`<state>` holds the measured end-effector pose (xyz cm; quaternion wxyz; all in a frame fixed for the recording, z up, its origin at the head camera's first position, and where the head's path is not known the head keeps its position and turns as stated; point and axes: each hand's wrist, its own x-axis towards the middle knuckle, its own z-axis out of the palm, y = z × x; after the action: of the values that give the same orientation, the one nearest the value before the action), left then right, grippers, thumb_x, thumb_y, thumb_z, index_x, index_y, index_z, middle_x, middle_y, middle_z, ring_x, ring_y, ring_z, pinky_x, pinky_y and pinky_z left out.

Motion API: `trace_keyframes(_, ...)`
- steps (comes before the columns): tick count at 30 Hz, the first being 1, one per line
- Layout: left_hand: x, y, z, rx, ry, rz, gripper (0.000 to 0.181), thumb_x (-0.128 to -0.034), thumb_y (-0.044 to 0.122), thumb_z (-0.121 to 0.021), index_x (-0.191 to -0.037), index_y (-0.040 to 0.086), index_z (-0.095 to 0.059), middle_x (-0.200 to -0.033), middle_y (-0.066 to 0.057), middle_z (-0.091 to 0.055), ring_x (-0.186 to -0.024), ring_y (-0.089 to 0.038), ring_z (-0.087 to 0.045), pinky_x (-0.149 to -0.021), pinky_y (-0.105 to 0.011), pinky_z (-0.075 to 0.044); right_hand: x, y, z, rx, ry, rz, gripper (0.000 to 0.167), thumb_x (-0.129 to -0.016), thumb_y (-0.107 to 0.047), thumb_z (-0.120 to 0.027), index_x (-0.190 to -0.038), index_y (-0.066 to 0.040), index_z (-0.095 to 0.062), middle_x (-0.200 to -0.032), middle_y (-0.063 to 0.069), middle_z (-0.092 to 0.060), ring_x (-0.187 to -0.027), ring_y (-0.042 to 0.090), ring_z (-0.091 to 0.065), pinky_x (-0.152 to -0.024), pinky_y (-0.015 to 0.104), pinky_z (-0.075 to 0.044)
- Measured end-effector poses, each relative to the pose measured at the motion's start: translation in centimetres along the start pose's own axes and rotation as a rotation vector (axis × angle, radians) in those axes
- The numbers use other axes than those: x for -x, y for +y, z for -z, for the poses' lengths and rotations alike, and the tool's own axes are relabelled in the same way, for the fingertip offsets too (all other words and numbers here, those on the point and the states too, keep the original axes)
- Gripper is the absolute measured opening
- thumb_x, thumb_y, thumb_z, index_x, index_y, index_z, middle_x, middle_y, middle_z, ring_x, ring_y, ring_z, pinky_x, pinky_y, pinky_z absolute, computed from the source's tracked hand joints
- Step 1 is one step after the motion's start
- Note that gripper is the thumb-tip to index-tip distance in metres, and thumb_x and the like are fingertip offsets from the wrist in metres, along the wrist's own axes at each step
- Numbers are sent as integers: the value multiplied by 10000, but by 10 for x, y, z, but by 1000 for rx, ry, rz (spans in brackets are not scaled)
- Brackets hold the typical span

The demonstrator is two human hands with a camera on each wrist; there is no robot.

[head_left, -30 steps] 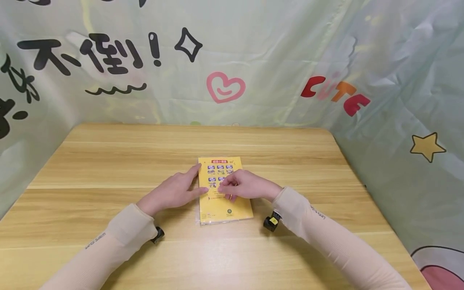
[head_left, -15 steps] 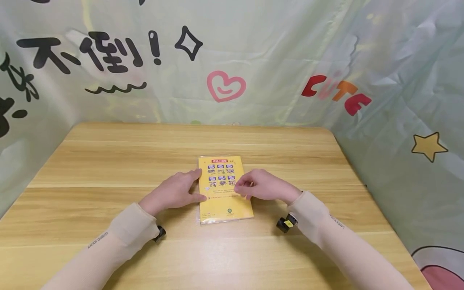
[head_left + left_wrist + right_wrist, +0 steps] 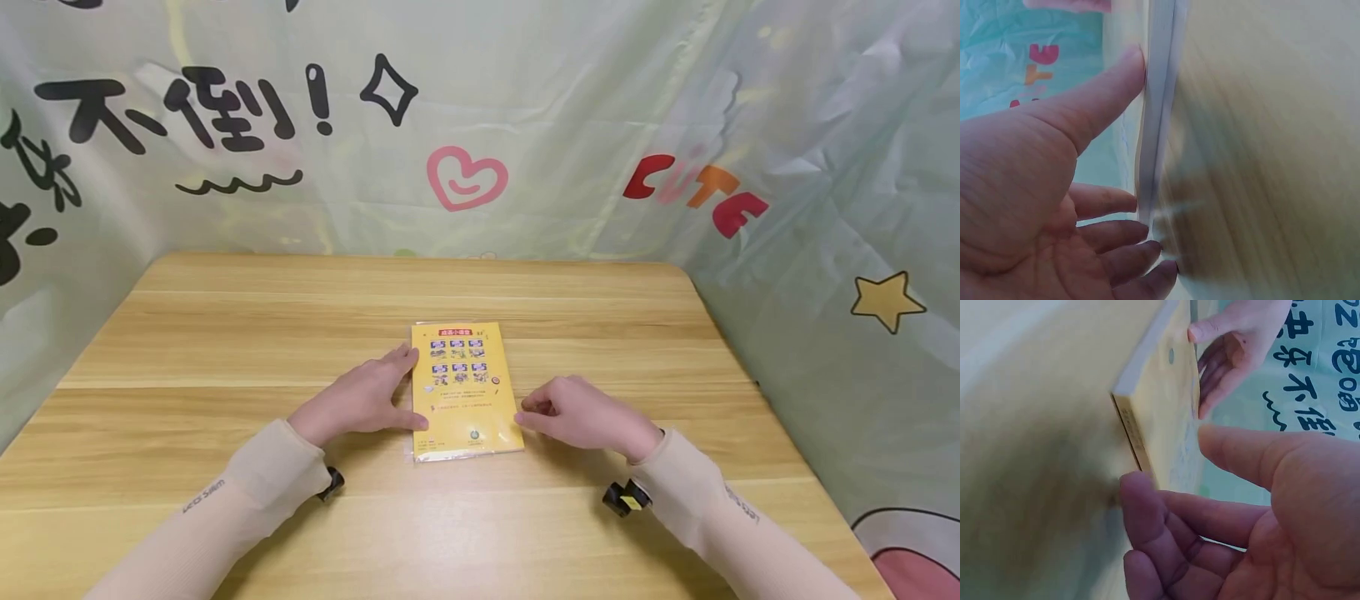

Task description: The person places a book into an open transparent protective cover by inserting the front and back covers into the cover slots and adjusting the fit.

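Observation:
A yellow book (image 3: 465,392) lies flat near the middle of the table, its printed side with rows of small pictures facing up. A clear plastic edge shows along its left and bottom sides. My left hand (image 3: 360,395) rests at the book's left side, thumb and fingertips touching that edge; in the left wrist view the fingers (image 3: 1110,234) are spread, fairly straight. My right hand (image 3: 588,417) is by the right edge, its thumb tip at the cover's border. In the right wrist view, loosely bent fingers (image 3: 1147,512) lie beside the book's spine (image 3: 1129,428), thumb apart from them.
The light wood table (image 3: 300,317) spreads around the book. A pale printed cloth (image 3: 555,125) hangs behind it and along both sides. Each wrist carries a small black camera, such as the one (image 3: 626,498) on the right.
My right hand has moved from over the book to its right edge, uncovering the pictures. The left hand stays at the left edge, its thumb slid slightly lower.

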<state>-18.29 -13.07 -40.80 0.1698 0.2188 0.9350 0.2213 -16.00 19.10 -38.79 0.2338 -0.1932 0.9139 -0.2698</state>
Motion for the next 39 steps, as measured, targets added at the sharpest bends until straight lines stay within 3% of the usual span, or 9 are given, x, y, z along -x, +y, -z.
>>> trace_keyframes(2,-1,1,0,-6,-10,3,1109,-890,488,-869,-1665,-46,-281,-1764,-265,-189,-1629,-447,-268,-1302,-595,-306,4,0,-3,-6,-12,8,208,-1065,-309,-683,-1003,-150,-802,-605,-83,-412,-544,77,-350,-528,203,-278)
trace_keyframes(8,-6,1,1,-10,-29,20,1096,-904,509,-847,-1680,-9,-272,-1775,-244,-168,-1621,-473,-270,-1293,-626,-305,9,1,-11,-67,-9,18,377,-1043,-331,-715,-1323,-84,-767,-610,-74,-410,-536,86,-324,-503,201,-251)
trace_keyframes(11,-8,1,1,-19,-35,24,1091,-909,514,-839,-1686,6,-267,-1774,-240,-181,-1614,-482,-282,-1289,-634,-307,10,4,-13,-113,-11,18,373,-1040,-339,-719,-1305,-80,-770,-636,-48,-511,-549,90,-374,-503,201,-273)
trace_keyframes(16,-11,2,0,-23,-40,30,1096,-908,525,-835,-1692,21,-260,-1775,-233,-189,-1615,-480,-285,-1288,-638,-308,10,9,-14,-224,-7,-2,450,-1042,-333,-711,-1338,6,-723,-807,41,-713,-672,127,-588,-565,221,-405)
trace_keyframes(21,-13,3,-2,-20,-43,41,1111,-904,542,-831,-1697,27,-247,-1784,-211,-174,-1630,-452,-266,-1292,-630,-306,9,14,-14,-349,30,-62,487,-1052,-321,-693,-1356,60,-666,-895,60,-679,-787,171,-676,-682,266,-547)
trace_keyframes(26,-12,2,-2,-11,-39,34,1119,-908,561,-818,-1698,23,-236,-1787,-205,-167,-1638,-443,-248,-1294,-636,-296,5,14,-14,-447,79,-141,407,-1041,-303,-713,-1278,23,-659,-808,24,-581,-714,161,-574,-625,245,-488)
trace_keyframes(31,-3,-3,-1,-25,-24,32,1122,-914,568,-808,-1697,11,-229,-1783,-225,-166,-1629,-466,-255,-1269,-666,-318,-2,12,-21,-424,-36,-122,317,-1036,-376,-711,-1067,-61,-704,-664,-37,-509,-587,115,-437,-535,213,-320)
trace_keyframes(33,-1,-5,-1,-25,-20,28,1118,-918,565,-805,-1698,12,-226,-1783,-227,-166,-1630,-466,-253,-1264,-671,-323,-3,11,-25,-367,-64,-77,295,-1026,-379,-728,-1003,-84,-721,-627,-61,-472,-550,91,-392,-514,204,-287)
trace_keyframes(39,-4,-4,-4,-11,-21,11,1117,-923,573,-795,-1699,12,-219,-1783,-228,-163,-1638,-456,-238,-1270,-669,-316,-4,11,-32,-98,26,4,239,-976,-354,-796,-893,-139,-729,-608,-88,-432,-536,59,-373,-524,191,-279)
